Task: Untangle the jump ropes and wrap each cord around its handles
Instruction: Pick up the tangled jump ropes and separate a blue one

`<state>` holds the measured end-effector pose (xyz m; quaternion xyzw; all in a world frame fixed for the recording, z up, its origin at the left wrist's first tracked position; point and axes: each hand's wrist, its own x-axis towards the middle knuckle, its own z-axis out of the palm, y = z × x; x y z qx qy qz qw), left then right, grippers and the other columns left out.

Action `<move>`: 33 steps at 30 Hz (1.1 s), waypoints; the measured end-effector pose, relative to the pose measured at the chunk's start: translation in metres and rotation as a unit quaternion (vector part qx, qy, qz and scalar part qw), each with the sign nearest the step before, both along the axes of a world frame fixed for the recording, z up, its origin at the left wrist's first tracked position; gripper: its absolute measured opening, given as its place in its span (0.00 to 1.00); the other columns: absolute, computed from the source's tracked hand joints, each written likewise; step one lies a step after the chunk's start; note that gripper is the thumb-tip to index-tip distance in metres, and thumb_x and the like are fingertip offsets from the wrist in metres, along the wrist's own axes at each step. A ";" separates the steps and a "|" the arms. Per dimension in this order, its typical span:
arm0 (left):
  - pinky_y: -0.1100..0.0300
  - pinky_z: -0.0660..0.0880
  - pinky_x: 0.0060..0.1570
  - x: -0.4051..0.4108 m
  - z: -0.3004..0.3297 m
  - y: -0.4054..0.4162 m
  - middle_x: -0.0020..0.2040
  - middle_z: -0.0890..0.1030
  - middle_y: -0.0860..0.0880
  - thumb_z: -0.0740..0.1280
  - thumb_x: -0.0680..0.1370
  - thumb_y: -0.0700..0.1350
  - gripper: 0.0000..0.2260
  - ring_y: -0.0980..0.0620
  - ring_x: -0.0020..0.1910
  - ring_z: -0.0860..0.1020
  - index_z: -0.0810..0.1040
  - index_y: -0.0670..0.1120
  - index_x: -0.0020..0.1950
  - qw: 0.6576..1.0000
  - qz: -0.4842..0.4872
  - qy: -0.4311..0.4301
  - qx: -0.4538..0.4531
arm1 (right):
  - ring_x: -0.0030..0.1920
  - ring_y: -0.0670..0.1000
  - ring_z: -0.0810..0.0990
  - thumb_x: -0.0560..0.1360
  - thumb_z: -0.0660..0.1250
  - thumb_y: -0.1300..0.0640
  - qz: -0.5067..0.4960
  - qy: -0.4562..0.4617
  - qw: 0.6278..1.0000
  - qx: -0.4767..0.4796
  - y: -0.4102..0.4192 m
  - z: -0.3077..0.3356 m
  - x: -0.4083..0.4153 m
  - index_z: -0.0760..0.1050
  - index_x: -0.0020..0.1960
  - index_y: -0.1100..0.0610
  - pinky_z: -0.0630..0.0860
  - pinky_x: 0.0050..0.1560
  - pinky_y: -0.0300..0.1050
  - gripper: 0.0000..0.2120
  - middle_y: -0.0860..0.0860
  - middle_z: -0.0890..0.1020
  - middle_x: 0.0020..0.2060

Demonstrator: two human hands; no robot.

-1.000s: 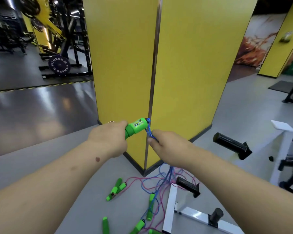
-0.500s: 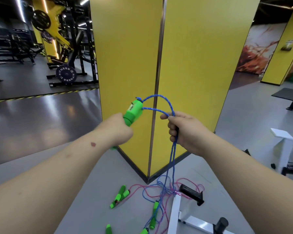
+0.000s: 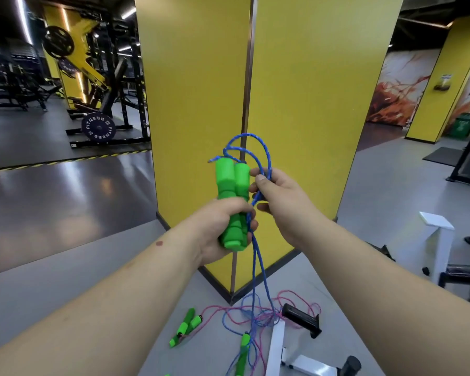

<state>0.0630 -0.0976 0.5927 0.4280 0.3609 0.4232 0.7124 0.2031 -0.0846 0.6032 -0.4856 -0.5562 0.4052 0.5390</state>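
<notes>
My left hand (image 3: pixel 217 226) grips two green foam handles (image 3: pixel 232 191) side by side, held upright in front of me. A blue cord (image 3: pixel 255 147) loops above their tops and passes through my right hand (image 3: pixel 280 202), which pinches it just right of the handles. From there the blue cord hangs down to a tangle of blue and pink cords (image 3: pixel 258 316) on the grey floor. A pair of green handles on a pink cord (image 3: pixel 185 325) lies left of the tangle. More green handles (image 3: pixel 243 354) lie near the bottom edge.
A yellow pillar (image 3: pixel 255 90) stands straight ahead, its corner facing me. A white-framed bench with black grips (image 3: pixel 301 320) sits at the lower right, beside the tangle. Weight racks and a plate (image 3: pixel 98 127) stand at the far left. A green bin (image 3: pixel 464 127) is far right.
The handles swung from tilted sideways to upright, and both handles now show in my left hand. My right hand rose from below to beside them, drawing the blue cord into loops on top.
</notes>
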 end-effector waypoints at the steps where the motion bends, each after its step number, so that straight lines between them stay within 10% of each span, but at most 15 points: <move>1: 0.58 0.71 0.36 -0.001 0.008 0.002 0.36 0.78 0.45 0.63 0.79 0.37 0.04 0.50 0.34 0.76 0.76 0.42 0.46 1.000 0.020 -0.009 0.000 | 0.44 0.50 0.78 0.83 0.61 0.49 0.034 0.027 0.998 -0.037 0.000 -0.003 0.002 0.76 0.60 0.54 0.74 0.52 0.49 0.11 0.51 0.80 0.45; 5: 0.59 0.73 0.32 -0.013 0.040 0.022 0.29 0.79 0.46 0.63 0.79 0.39 0.07 0.50 0.32 0.77 0.74 0.43 0.41 0.989 0.149 0.012 0.006 | 0.47 0.56 0.82 0.83 0.59 0.50 0.213 0.000 0.961 -0.177 -0.014 -0.014 0.005 0.78 0.57 0.57 0.75 0.58 0.53 0.13 0.55 0.83 0.44; 8: 0.56 0.76 0.37 -0.024 0.040 0.037 0.39 0.83 0.44 0.66 0.77 0.38 0.03 0.48 0.35 0.83 0.76 0.42 0.50 0.960 0.263 0.087 0.050 | 0.33 0.51 0.74 0.85 0.58 0.59 0.161 0.021 0.979 -0.120 -0.012 -0.010 0.001 0.79 0.52 0.61 0.75 0.40 0.45 0.11 0.53 0.75 0.34; 12: 0.55 0.76 0.40 -0.006 0.016 0.017 0.52 0.84 0.44 0.67 0.77 0.36 0.16 0.44 0.50 0.86 0.74 0.42 0.65 0.983 0.151 0.072 0.075 | 0.34 0.49 0.75 0.85 0.57 0.61 0.076 0.140 0.987 -0.005 -0.001 0.019 -0.007 0.78 0.53 0.60 0.73 0.38 0.42 0.10 0.52 0.79 0.36; 25: 0.54 0.75 0.39 0.022 0.011 0.012 0.44 0.79 0.45 0.70 0.75 0.39 0.18 0.47 0.40 0.78 0.75 0.46 0.64 0.989 0.089 -0.015 0.119 | 0.39 0.41 0.83 0.82 0.65 0.56 0.009 0.081 0.996 0.047 -0.009 0.045 -0.011 0.80 0.55 0.53 0.75 0.35 0.38 0.06 0.48 0.87 0.47; 33: 0.59 0.72 0.32 0.008 0.049 0.016 0.33 0.76 0.46 0.63 0.80 0.40 0.08 0.50 0.30 0.77 0.75 0.43 0.42 0.986 0.125 -0.066 0.084 | 0.45 0.53 0.80 0.81 0.61 0.48 0.097 0.076 0.989 -0.078 -0.007 0.011 -0.008 0.77 0.57 0.55 0.76 0.50 0.47 0.12 0.52 0.81 0.45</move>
